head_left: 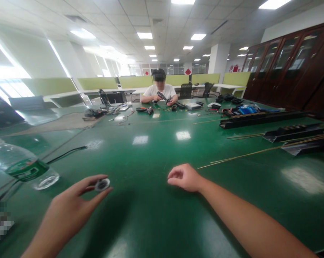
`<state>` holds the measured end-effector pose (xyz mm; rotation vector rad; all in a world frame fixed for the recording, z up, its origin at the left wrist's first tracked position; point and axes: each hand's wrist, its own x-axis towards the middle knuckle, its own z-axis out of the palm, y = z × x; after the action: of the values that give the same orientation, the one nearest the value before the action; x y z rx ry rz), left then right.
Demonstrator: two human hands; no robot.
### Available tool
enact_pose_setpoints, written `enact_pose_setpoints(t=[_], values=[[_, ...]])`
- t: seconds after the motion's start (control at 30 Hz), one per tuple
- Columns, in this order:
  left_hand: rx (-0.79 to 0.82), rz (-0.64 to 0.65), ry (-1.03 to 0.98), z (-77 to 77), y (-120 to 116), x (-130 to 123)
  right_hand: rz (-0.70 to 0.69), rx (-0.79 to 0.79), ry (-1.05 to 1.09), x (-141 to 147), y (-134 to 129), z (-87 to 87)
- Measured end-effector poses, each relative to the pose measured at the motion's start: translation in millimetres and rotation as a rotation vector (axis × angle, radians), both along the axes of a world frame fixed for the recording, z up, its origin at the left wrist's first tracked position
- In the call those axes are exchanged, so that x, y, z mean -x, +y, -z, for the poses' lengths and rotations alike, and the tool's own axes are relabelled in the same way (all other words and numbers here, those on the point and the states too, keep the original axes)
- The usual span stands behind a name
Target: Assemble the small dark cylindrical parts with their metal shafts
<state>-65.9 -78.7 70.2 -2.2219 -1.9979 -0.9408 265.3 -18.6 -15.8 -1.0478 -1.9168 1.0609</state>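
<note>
Head view: your left hand (66,208), lower left, fingertip-pinches a small round piece (103,184), so might slip; right hand (188,178) curled, closure unclear.

The tabletop (140,159) looks smooth and glossy, the bottle (26,166) plastic.
</note>
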Motion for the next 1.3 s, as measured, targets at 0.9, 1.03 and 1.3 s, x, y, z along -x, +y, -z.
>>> enact_pose_setpoints(t=[0.9, 1.03, 1.3], values=[[0.055, 0.581, -0.241, 67.3, 58.0, -124.3, 0.106, -0.043, -0.017, 3.6, -0.4, 10.4], [0.061, 0.59, -0.249, 67.3, 57.5, -124.8, 0.098, -0.064, -0.008, 3.8, -0.7, 8.4], [0.068, 0.605, -0.26, 68.5, 59.1, -125.2, 0.09, -0.108, -0.031, 5.0, -0.9, 2.9]])
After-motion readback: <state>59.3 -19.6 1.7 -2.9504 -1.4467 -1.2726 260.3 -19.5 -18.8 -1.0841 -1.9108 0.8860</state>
